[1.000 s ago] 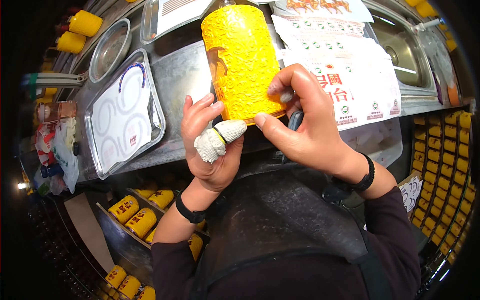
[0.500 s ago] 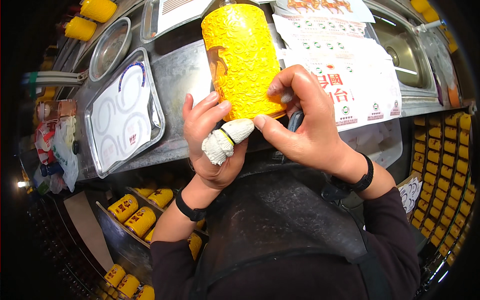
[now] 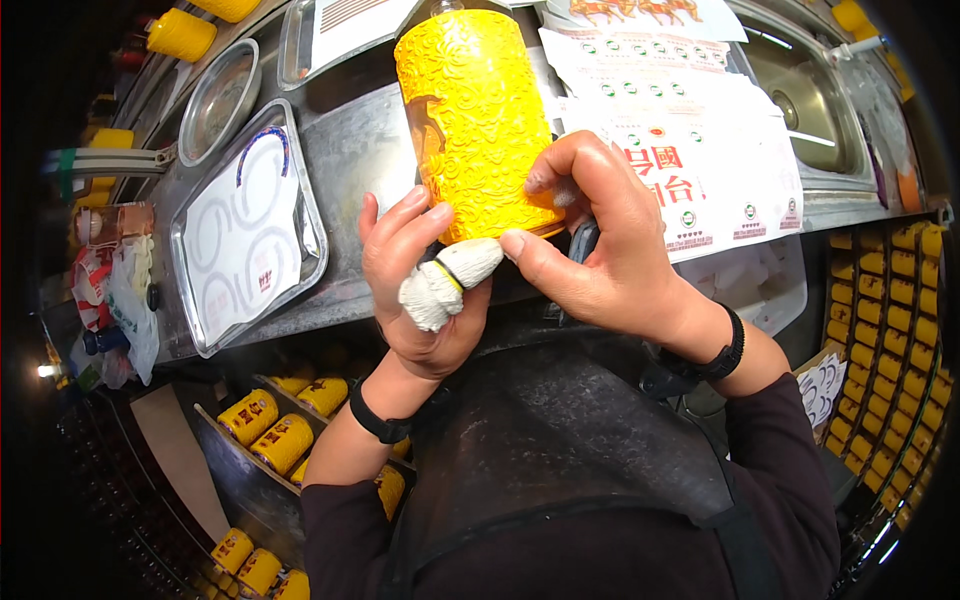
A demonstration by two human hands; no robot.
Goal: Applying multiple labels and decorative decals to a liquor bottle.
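A yellow bottle [image 3: 480, 120] with raised scroll patterns and a clear neck lies on the metal counter, its base toward me. My left hand [image 3: 415, 280] holds the base from the left, with its fingers along the side. A white cloth finger cover [image 3: 450, 280], banded in black and yellow, sits over my left thumb at the bottle's lower edge. On the right, my right hand [image 3: 610, 230] grips the base, forefinger bent on the patterned side and thumb at the bottom edge. A dark grey piece [image 3: 583, 240] shows partly behind that hand; its kind is hidden.
To the left, a metal tray [image 3: 318, 250] carries a white printed sheet, with a metal bowl [image 3: 220, 100] behind it. Printed label sheets [image 3: 720, 150] lie right, beside a sink [image 3: 830, 100]. More yellow bottles [image 3: 283, 440] fill a crate below and racks [image 3: 885, 360] at right.
The bottle and both my hands have shifted slightly left together. My grip looks much the same.
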